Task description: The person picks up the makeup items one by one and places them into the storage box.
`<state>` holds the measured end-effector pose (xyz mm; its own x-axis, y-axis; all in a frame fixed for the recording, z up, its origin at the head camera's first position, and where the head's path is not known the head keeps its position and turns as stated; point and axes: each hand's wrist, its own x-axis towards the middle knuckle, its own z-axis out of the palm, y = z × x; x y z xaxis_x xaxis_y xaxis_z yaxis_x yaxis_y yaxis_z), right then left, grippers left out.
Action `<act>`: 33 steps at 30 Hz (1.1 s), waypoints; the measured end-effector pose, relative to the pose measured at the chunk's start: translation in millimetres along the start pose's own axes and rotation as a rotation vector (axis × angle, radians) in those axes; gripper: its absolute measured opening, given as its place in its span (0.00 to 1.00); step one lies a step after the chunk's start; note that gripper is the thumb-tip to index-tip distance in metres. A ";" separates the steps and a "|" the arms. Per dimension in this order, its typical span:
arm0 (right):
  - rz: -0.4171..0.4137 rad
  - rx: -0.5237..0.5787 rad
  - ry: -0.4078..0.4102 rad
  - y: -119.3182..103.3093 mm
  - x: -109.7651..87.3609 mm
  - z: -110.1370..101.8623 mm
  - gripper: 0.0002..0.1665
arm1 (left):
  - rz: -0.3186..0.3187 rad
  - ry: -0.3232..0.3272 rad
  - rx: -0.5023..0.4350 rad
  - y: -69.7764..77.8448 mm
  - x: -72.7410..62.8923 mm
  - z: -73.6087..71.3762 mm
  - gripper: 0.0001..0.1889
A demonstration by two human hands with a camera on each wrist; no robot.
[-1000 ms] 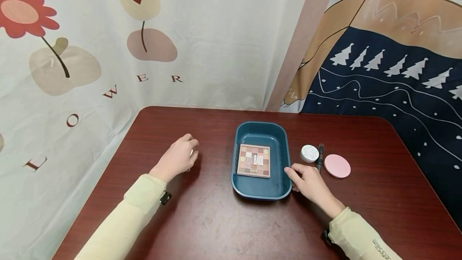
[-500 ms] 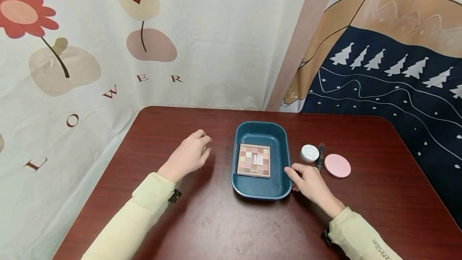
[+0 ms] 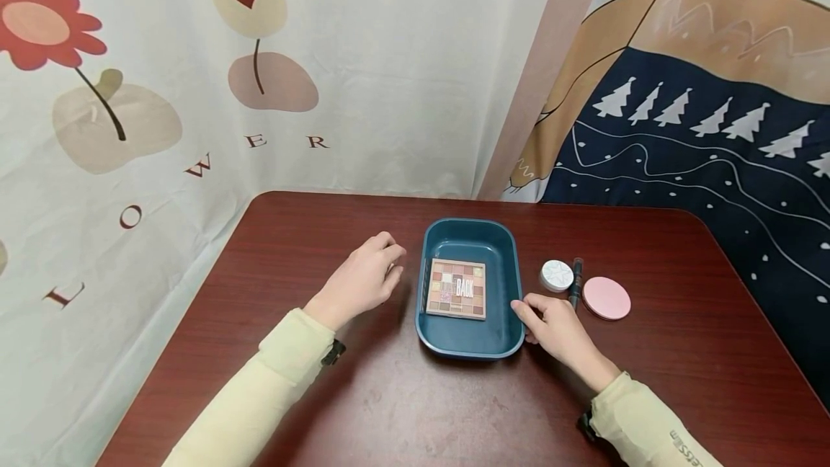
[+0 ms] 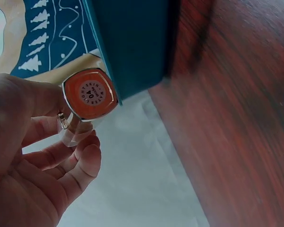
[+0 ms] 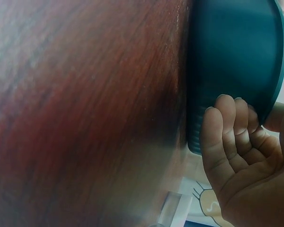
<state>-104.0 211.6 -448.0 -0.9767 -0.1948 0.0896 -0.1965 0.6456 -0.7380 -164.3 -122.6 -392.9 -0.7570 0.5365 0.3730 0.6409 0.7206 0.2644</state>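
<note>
Left hand (image 3: 359, 276) hangs just beside the left wall of the blue tray (image 3: 499, 265) on my head feed, over the table (image 3: 376, 395), fingers bent, with whatever it carries hidden from me. The right hand (image 3: 558, 326) has the tray's right rim pinched near the front corner. Inside, a makeup palette (image 3: 456, 289) lies flat near the left wall. On the table past the right wall sit a white tin (image 3: 556, 275), a dark tube (image 3: 575, 284) and a pink compact (image 3: 606, 298). My worry is a low pass over that left wall: it could clip the rim, and anything let go just inside might land on the palette and roll.

My left wrist camera shows that hand clamped on a small bottle (image 4: 91, 94), its orange end, marked 04, facing the lens. Bottle and tray edge overlap here; I can't tell whether they touch. With only fingertips on it, a knock against the edge might twist it loose.

On the right wrist camera, fingers lie along the tray's outer wall, the thumb partly hidden behind the rim. If that hold slackened, I'd expect a bump to shove the tray; pulling up on one side could tilt it and slide the palette.
</note>
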 end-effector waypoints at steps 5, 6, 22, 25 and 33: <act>0.005 0.001 -0.001 0.2 -0.1 0.3 0.21 | 0.033 -0.001 0.010 8.7 3.9 2.7 0.07; 0.004 0.001 -0.001 0.2 -0.1 0.3 0.21 | 0.039 -0.001 0.009 10.5 4.6 3.4 0.07; -0.003 -0.010 0.004 0.4 -0.5 0.8 0.21 | 0.153 -0.009 -0.003 41.5 17.1 17.6 0.04; -0.007 -0.012 0.006 0.1 -0.2 0.7 0.21 | 0.160 -0.026 0.002 46.4 18.8 19.9 0.05; 0.009 -0.003 -0.001 -0.9 -0.2 0.1 0.21 | 0.188 -0.052 -0.014 56.1 21.9 30.3 0.05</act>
<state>-103.6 211.0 -447.5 -0.9784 -0.1894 0.0823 -0.1877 0.6497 -0.7366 -148.8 -57.1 -396.8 -0.6288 0.6834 0.3709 0.7734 0.5993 0.2068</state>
